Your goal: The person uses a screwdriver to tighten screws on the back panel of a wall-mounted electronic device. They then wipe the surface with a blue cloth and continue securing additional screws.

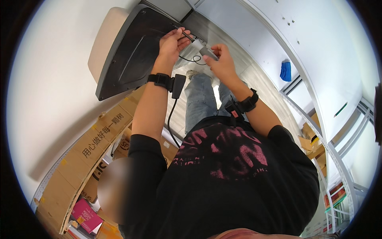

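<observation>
My right hand [222, 61] is closed around the grey body of a cordless electric screwdriver [197, 44]. Its long dark shaft slants up and left to a black plastic panel [137, 47] with a beige padded part [106, 40] behind it. At the shaft, close to the panel, the fingers of my left hand [172, 43] are pinched together; whether a screw sits at the tip is too small to tell. A thin black cord [195, 59] loops below the screwdriver, between my hands.
Both wrists wear black straps with small devices. A large cardboard box [89, 147] holding packages stands to the left. On the right, a white surface carries a blue item [285, 71] and a green pencil-like stick [340, 109]. Shelving [338, 195] stands at the lower right.
</observation>
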A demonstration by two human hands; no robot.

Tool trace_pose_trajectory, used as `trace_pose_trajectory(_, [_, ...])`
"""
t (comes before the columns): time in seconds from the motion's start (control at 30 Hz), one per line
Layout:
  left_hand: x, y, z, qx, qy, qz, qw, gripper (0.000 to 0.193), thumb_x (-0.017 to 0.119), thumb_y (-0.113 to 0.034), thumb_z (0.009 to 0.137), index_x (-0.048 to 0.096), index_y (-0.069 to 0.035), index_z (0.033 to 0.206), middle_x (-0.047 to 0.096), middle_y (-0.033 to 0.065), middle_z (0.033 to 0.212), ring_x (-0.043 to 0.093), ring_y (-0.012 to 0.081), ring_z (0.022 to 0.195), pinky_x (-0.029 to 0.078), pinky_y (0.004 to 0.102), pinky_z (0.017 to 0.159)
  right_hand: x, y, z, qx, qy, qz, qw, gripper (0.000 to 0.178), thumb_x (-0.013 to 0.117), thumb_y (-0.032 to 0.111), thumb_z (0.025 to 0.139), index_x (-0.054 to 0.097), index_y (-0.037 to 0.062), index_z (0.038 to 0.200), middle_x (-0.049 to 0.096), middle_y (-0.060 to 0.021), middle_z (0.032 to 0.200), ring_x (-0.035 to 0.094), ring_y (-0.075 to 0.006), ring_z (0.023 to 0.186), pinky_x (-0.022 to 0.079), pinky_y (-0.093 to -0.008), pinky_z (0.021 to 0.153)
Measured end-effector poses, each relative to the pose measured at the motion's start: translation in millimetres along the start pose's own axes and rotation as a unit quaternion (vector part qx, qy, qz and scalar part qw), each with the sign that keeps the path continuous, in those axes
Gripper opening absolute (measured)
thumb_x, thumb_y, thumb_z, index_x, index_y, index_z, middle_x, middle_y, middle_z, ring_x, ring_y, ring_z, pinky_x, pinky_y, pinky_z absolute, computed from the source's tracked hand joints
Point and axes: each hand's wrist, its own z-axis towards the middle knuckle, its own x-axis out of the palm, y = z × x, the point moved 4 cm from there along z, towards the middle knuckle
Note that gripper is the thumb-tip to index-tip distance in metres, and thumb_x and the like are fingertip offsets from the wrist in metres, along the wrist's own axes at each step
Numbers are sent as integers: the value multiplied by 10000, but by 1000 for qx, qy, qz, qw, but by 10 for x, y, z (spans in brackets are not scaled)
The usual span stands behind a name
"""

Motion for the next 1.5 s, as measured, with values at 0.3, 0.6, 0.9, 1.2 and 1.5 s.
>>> trace_pose_trajectory(0.3, [25,28,-42,-16,57,27,998,180,507,-191,958,580,-34,1009,670,106,988,625,122,738,548,266,684,-70,83,29,107,75,63,989,260,581,194,897,490,37,1084,620,-72,814,546,-116,568,423,-243,503])
trace_pose_trajectory(0.6, [135,10,-110,-2,98,5,995,196,550,-230,937,578,-43,991,673,94,973,590,109,749,533,270,678,-122,-80,15,181,142,178,957,367,611,285,879,487,17,1097,616,-72,808,525,-98,565,428,-239,493])
trace_pose_trajectory(0.9, [142,38,-103,-4,17,89,996,211,495,-227,962,558,-39,1036,671,98,998,605,116,802,531,262,709,-108,-51,18,68,33,53,996,347,599,346,888,547,20,993,583,-52,727,492,-88,512,407,-227,457])
trace_pose_trajectory(1.2, [146,39,-118,13,27,65,997,192,477,-209,969,566,-41,998,676,101,984,612,115,746,523,256,692,-101,95,-23,-157,-46,-170,972,306,584,351,898,550,47,894,562,-39,676,459,-87,481,378,-238,436])
trace_pose_trajectory(1.5, [110,37,-146,4,49,87,995,199,491,-239,966,587,-70,1011,682,65,980,603,86,749,503,236,667,-125,-57,35,90,92,-8,992,290,577,329,900,545,42,888,552,-30,664,476,-90,499,383,-245,441])
